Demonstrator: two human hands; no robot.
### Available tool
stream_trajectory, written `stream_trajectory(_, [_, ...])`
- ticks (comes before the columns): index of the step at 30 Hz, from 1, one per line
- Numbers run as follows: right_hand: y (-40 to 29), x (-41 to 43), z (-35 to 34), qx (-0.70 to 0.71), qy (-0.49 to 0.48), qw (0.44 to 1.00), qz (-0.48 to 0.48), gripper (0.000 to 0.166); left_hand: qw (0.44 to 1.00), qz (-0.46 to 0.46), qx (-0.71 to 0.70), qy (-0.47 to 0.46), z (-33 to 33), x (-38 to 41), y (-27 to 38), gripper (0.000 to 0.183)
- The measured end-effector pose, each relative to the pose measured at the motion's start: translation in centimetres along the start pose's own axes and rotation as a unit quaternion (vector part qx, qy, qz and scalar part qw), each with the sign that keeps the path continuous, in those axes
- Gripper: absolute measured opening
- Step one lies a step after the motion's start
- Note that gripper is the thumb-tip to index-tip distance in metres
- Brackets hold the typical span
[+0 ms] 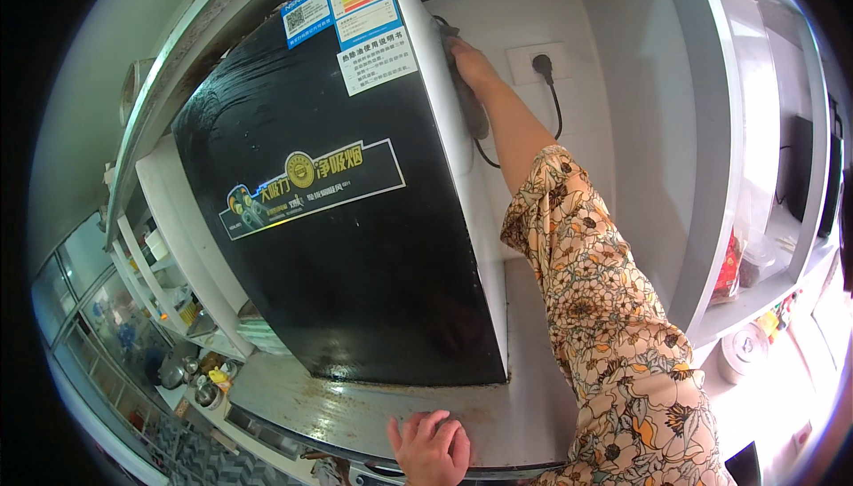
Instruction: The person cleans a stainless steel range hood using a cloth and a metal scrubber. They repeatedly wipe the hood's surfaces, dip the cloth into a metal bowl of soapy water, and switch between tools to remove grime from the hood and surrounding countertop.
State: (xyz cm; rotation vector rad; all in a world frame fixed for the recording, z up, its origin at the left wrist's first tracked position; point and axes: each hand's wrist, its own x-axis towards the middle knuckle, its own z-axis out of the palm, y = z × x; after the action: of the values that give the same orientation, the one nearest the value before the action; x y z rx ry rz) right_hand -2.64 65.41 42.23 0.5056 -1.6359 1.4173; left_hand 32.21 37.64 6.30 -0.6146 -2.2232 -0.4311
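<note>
A range hood's black cover (346, 233) with stickers on its upper front fills the middle of the view. My right hand (470, 63), at the end of a flower-patterned sleeve, reaches up beside the cover's white side panel (460, 153). It holds a dark grey cloth (472, 109) against the panel; part of the fingers is hidden. My left hand (432, 446) rests at the front edge of the hood's stained metal top (320, 413), fingers slightly curled and nothing seen in them.
A black plug (542, 66) sits in a wall socket right of my forearm, its cord hanging down. White shelves (716, 153) stand at the right, with a bagged item and a lidded pot (743, 353) lower down. Bowls and pans (206, 393) lie at the lower left.
</note>
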Motion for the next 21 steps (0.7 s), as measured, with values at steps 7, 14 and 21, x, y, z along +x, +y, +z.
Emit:
stream_trajectory(7, [2.5,1.2,-1.0,-0.242,-0.049,0.968,0.03,0.042,1.0,0.007,-0.015,0.007,0.2,0.4,0.2,0.013])
stream_trajectory(14, [-1.3,-3.6,0.6,-0.128,0.066,0.989,-0.036,0.042,0.999,0.007,-0.027,0.02,0.6,0.4,-0.2,0.013])
stream_trajectory(21, [-2.5,4.0,0.0,-0.106,0.009,0.994,-0.032,0.045,1.0,0.008,-0.004,0.013,0.4,0.4,-0.1,0.011])
